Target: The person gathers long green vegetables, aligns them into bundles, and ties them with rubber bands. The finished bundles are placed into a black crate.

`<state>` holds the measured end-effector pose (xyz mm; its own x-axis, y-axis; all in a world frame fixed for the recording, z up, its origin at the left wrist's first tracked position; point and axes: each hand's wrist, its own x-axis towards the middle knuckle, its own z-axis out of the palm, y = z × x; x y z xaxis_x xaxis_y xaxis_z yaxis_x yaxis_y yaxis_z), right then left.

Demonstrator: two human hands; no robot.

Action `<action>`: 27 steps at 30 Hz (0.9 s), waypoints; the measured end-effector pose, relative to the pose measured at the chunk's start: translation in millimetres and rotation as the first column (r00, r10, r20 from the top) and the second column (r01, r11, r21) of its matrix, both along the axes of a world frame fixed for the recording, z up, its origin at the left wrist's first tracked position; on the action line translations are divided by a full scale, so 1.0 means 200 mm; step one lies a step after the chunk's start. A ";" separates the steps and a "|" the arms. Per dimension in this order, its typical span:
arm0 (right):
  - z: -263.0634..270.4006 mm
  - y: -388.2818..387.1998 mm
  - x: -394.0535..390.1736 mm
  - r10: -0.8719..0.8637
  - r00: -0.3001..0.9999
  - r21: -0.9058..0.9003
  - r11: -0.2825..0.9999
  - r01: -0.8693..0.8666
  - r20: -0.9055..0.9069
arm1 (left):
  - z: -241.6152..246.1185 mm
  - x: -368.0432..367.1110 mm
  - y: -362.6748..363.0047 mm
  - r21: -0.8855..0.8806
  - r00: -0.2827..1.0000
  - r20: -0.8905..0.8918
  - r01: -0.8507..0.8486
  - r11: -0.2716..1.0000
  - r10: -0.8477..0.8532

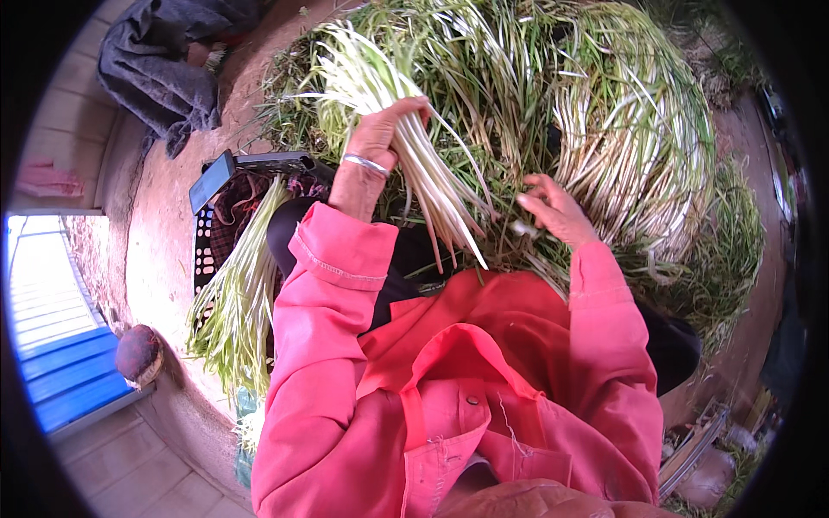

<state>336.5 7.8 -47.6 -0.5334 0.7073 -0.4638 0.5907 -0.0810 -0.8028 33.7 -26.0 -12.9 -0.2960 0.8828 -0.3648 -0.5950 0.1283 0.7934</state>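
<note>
My left hand (382, 136) is closed around a bunch of pale leafy stalks (427, 162), which look like blanched chives. Their yellow-green leaves fan out above the fist, and the white stalk ends hang down to the right over my lap. To the right, my right hand (550, 207) is raised with its fingers bent and apart, holding nothing that I can see. A small blurred white scrap (523, 228) shows just below its fingers. Behind it lies a large heap of uncleaned stalks (622, 155), white at the base, with green and dry leaves.
At my left, a bundle of pale stalks (243, 291) drapes over a black plastic crate (203, 252) holding checked cloth. A phone (212, 181) leans at its corner. Dark grey cloth (162, 71) lies farther off. Leaf litter (725, 259) spreads at the right.
</note>
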 end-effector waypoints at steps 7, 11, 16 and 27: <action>0.00 -0.17 -0.30 0.356 0.934 0.360 0.874 -0.327 -0.018 | -0.02 0.09 -0.02 -0.052 0.994 0.084 0.076 0.996 -0.071; 0.01 -0.26 -0.22 0.429 0.896 0.522 0.741 -0.423 0.118 | -0.04 0.11 -0.01 -0.030 0.977 0.180 0.124 0.992 -0.117; 0.14 -0.33 -0.15 0.504 0.805 0.737 0.405 -0.541 0.313 | -0.05 0.14 0.00 0.021 0.965 0.229 0.129 0.991 -0.130; 0.07 -0.35 -0.08 0.509 0.797 0.301 0.743 -0.598 0.325 | -0.09 0.19 -0.05 -0.038 0.915 0.358 0.213 0.976 -0.185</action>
